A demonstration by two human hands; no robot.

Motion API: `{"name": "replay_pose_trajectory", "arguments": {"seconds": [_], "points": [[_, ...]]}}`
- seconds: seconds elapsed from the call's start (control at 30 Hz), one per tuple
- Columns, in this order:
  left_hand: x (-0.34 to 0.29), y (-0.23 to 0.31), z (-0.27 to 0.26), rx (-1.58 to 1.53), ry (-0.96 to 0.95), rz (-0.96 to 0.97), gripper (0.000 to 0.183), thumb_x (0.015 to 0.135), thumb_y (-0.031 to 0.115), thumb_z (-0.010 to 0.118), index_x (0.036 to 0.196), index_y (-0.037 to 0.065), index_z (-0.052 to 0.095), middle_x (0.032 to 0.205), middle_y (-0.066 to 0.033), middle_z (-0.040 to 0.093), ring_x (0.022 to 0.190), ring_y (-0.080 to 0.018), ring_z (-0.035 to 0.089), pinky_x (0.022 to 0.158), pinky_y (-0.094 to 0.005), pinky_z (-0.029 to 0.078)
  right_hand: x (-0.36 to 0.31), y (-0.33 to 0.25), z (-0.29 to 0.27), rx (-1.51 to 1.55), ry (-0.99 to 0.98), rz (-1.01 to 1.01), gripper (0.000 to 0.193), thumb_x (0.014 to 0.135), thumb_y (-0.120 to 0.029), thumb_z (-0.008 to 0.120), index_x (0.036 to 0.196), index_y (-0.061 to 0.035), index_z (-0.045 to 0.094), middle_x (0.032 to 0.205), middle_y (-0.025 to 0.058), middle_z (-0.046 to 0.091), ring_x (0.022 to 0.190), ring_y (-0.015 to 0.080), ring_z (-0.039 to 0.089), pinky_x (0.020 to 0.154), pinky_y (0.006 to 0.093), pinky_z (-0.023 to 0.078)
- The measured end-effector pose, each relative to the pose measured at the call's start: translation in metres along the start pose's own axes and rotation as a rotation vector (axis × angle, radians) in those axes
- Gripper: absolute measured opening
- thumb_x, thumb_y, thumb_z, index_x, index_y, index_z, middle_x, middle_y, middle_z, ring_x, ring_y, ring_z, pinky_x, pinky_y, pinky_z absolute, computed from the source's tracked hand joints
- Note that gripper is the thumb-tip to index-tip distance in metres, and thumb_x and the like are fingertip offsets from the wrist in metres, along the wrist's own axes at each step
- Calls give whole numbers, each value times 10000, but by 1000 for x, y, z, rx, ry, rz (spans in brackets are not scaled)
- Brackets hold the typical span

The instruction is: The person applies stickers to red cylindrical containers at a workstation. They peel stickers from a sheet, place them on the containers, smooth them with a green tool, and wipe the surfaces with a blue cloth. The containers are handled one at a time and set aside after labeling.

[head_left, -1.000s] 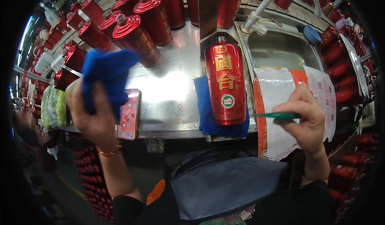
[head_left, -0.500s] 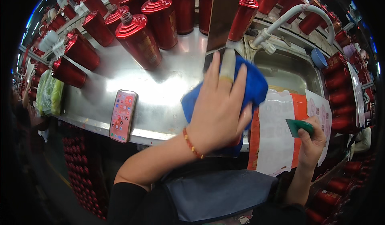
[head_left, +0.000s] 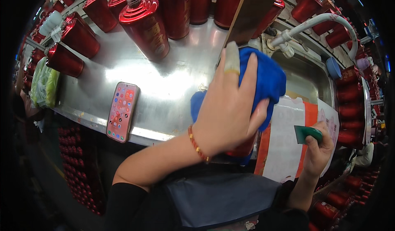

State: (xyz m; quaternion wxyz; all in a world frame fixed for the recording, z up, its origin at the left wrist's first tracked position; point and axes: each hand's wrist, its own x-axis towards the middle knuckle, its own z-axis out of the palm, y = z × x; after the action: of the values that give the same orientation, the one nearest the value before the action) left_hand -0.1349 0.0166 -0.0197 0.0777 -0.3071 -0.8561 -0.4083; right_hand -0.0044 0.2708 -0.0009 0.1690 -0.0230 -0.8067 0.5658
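Note:
My left hand lies over a bunched blue cloth, its fingers spread and the thumb curled along the cloth's side. One finger wears a pale finger cover. Below the cloth, part of a shiny red bottle shows; the rest is hidden by hand and cloth. At the right, my right hand is closed around a small green scraper, its flat blade pointing left. Under it spread printed white and orange sheets.
A phone lies on the steel counter. Several red bottles stand behind it. A brown upright board, a curved tap and a sink are farther right. A blue bowl sits at the sink's edge.
The view has shifted, so the counter items sit higher in it. My left hand and the blue cloth have moved slightly right, and more red bottle shows below. My right hand still holds the scraper.

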Motion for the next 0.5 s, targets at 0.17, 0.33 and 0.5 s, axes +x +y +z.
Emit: {"name": "replay_pose_trajectory", "arguments": {"seconds": [0.17,0.33,0.5], "points": [[-2,-8,-5,-39,-11,284,625,802,223,719,1365,-6,574,1348,-289,540,1399,-489,420,1112,-536,395,-1,-9,2,-1,50,-1,194,849,32,726,1039,26,689,915,48,542,878,144,516,801,247,411],[-54,-15,2,-308,-314,700,490,741,284,774,1094,-44,681,1298,-197,610,1334,-388,527,1108,-504,444,-6,-12,10,-1,41,4,201,838,29,734,1035,31,692,917,54,558,887,148,526,804,253,412],[-88,-30,-50,-226,-32,567,472,947,456,644,1018,-7,704,1067,-144,685,1013,-357,667,942,-545,527,14,-39,30,-62,-54,17,210,819,35,744,1023,38,699,911,52,569,848,148,541,776,264,426]]}}
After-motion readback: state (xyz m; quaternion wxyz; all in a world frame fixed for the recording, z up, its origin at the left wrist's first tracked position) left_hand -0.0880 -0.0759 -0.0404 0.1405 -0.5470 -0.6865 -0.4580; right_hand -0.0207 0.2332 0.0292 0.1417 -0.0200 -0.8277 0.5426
